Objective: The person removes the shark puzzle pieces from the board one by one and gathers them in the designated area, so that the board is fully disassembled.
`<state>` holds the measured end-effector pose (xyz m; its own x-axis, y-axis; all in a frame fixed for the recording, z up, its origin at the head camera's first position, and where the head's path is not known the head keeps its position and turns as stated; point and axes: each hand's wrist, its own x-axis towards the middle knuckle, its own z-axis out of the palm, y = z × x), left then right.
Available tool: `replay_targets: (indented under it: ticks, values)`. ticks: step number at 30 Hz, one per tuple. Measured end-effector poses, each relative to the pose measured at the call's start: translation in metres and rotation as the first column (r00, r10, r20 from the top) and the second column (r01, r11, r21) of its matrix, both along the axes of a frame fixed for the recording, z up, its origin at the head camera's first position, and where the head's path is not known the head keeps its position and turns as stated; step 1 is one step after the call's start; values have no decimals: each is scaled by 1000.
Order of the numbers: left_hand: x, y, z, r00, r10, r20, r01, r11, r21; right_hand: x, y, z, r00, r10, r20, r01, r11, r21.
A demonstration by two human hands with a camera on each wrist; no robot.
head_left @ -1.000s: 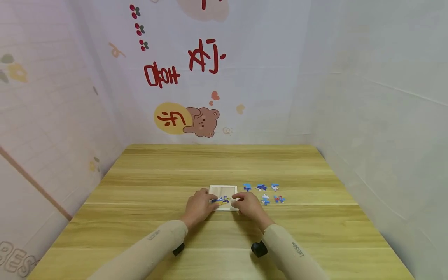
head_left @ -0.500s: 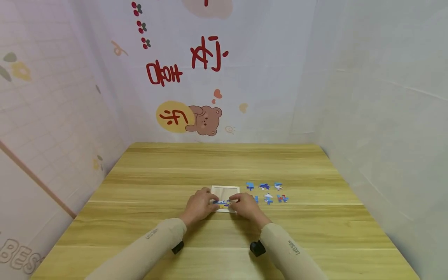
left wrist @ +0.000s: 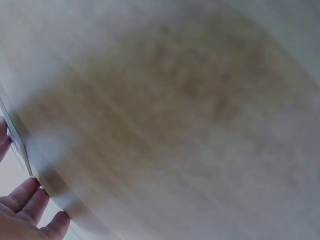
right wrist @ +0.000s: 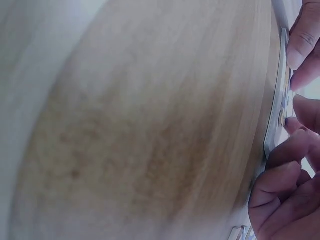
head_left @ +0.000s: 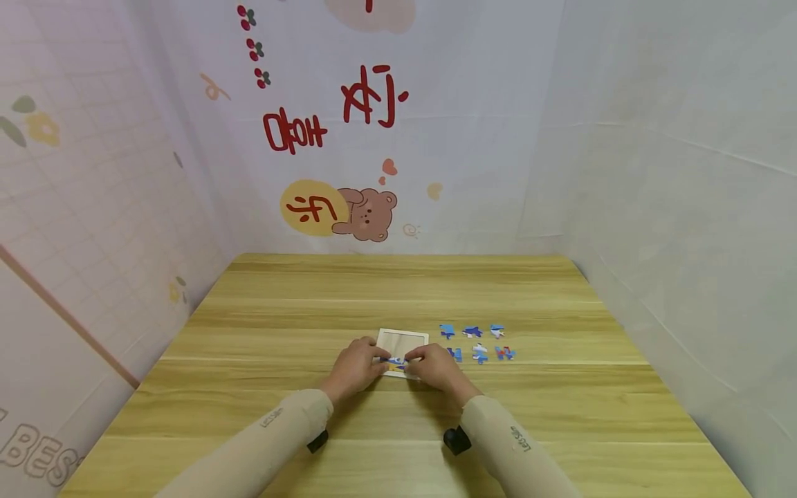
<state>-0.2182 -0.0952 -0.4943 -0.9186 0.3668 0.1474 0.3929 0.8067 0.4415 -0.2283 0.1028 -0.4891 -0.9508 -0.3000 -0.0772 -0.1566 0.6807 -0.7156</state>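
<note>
A small white-rimmed puzzle frame (head_left: 403, 332) lies on the table in the head view, its bare far half showing. Blue, white and yellow puzzle pieces (head_left: 396, 365) sit in its near half, between the two hands. My left hand (head_left: 353, 366) grips the frame's left rim; in the left wrist view several of its fingertips (left wrist: 34, 192) are at the frame's edge. My right hand (head_left: 434, 366) reaches over the right rim and pinches a puzzle piece, mostly hidden by the fingers. In the right wrist view, its outer fingers (right wrist: 280, 195) are curled beside the frame.
Right of the frame lie several loose jigsaw pieces in two rows, among them a dark blue one (head_left: 472, 332) and a red and blue one (head_left: 505, 353). The wooden table (head_left: 299, 297) meets printed cloth walls at the back and sides.
The right hand has moved left, further over the frame, and its fingertips are down at the pieces in the near half. The left hand stays at the left rim. The head view has shifted slightly.
</note>
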Motion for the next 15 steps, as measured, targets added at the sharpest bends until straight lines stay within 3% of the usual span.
replay_targets:
  ticks: [10, 15]
  values:
    - [0, 0, -3, 1000, 4, -11, -4, 1000, 8, 4, 1, 7, 996, -49, 76, 60, 988, -145]
    - [-1, -3, -7, 997, -22, -78, 23, 1000, 16, 2, 0, 0, 995, -50, 81, 65, 978, -197]
